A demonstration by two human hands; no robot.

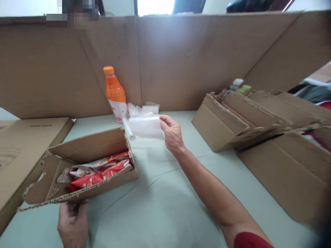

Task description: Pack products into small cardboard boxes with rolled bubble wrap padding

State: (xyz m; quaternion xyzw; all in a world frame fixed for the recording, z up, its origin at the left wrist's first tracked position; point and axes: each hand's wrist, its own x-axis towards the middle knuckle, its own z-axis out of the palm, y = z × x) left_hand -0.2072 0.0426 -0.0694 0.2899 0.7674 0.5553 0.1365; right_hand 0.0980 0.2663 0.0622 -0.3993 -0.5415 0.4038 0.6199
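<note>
In the head view, my right hand (173,132) pinches one end of a sheet of clear plastic film (146,125), stretched leftward to a thin rolled part (128,128). At the lower left, my left hand (72,222) grips the near lower side of an open cardboard box (89,143), its fingertips partly hidden by it. Red and white packets (99,175) lie inside that box. Behind the film stands an orange bottle (114,93) with an orange cap and white label, beside several whitish plastic pieces (143,109).
Open cardboard boxes (219,127) stand at the right; a white-capped bottle (235,84) and a green item (244,89) show in one. A flat carton (33,144) lies at the left. A tall cardboard wall (181,62) borders the pale green table (165,206).
</note>
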